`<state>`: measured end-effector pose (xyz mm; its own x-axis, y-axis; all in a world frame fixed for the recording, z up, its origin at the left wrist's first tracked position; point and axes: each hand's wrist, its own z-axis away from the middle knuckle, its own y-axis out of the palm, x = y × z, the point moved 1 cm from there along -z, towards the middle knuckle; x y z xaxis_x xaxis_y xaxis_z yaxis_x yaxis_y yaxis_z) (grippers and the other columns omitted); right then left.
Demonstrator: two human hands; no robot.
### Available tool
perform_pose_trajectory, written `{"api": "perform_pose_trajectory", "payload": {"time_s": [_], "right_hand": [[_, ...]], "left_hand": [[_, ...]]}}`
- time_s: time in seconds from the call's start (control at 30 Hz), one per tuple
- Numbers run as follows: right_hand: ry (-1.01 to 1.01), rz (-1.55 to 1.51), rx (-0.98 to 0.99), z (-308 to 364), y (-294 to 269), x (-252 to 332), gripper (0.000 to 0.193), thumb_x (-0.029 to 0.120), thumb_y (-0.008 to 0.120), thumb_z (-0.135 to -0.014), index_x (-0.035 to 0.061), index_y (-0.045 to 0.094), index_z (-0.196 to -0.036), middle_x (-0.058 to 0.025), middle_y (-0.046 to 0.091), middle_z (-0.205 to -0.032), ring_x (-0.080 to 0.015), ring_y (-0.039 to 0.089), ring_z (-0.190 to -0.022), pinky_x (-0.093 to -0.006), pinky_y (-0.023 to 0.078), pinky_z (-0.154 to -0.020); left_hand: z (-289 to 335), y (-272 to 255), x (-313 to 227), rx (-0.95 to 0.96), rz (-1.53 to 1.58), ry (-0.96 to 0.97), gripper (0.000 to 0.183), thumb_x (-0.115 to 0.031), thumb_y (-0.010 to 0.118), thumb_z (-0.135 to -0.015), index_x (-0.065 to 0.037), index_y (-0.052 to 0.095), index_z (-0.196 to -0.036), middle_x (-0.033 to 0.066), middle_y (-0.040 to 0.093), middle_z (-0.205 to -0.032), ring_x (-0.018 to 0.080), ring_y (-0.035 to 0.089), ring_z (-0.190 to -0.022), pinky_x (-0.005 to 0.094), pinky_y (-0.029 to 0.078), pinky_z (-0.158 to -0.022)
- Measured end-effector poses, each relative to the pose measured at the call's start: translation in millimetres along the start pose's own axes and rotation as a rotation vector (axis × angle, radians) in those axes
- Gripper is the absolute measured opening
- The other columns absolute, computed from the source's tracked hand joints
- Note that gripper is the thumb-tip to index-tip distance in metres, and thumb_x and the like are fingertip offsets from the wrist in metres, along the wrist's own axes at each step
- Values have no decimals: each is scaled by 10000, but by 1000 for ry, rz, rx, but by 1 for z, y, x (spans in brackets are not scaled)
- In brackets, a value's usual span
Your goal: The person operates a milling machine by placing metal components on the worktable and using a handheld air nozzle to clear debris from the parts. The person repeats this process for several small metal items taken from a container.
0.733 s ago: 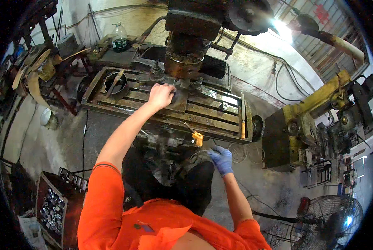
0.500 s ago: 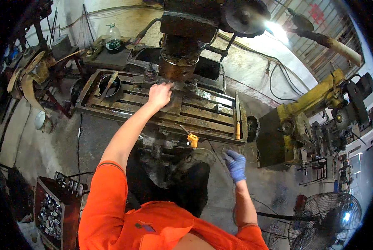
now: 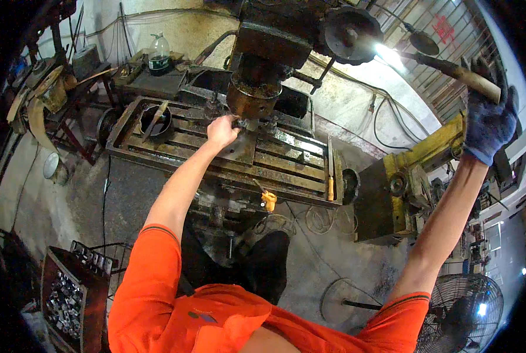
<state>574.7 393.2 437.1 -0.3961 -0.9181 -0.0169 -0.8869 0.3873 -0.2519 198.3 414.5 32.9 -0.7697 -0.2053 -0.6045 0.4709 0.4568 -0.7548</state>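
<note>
Taking the lever handle [image 3: 479, 87] seems underway, calling for the right hand [image 3: 490, 126], spread behind it, to close, while the left hand [image 3: 222, 130], grasp unclear, sits below the spindle [image 3: 252, 98].

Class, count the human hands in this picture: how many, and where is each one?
2. The bare left hand is near the lower end of the milling machine's spindle head; the gloved right hand is at the lever's pale handle, upper right. No other hand shows.
</note>
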Motion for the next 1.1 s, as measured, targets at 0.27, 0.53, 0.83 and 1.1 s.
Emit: {"api": "perform_pose_trajectory", "payload": {"time_s": [0.27,0.53,0.83,1.1], "right_hand": [[298,-745,-75,97,15,28,262,272,477,-855,19,528,-811,-117,565,-871,-285,534,-954,-404,379,-911],[187,-385,-104,155,37,44,401,324,382,-892,-23,532,-758,-183,590,-898,-336,559,-938,-471,379,-905],[254,-260,-150,163,38,47,402,306,410,-879,-43,540,-727,-185,613,-936,-318,563,-935,-457,375,-909],[215,-307,-189,184,42,44,359,254,377,-898,-23,509,-712,-146,602,-854,-293,568,-904,-464,391,-895]], "left_hand": [[-3,1,10,-3,-40,-41,345,-272,677,-665,-127,646,-977,116,641,-891,288,604,-859,395,483,-746],[-5,4,11,-3,-4,-49,313,-290,687,-660,-72,652,-882,165,635,-833,319,606,-822,413,484,-717],[-4,3,10,-8,-28,-12,330,-293,676,-680,-47,634,-896,167,627,-805,333,602,-816,422,479,-703],[20,-42,26,42,224,71,347,-210,620,-738,-97,586,-1064,126,639,-774,290,616,-725,392,480,-661]]}}
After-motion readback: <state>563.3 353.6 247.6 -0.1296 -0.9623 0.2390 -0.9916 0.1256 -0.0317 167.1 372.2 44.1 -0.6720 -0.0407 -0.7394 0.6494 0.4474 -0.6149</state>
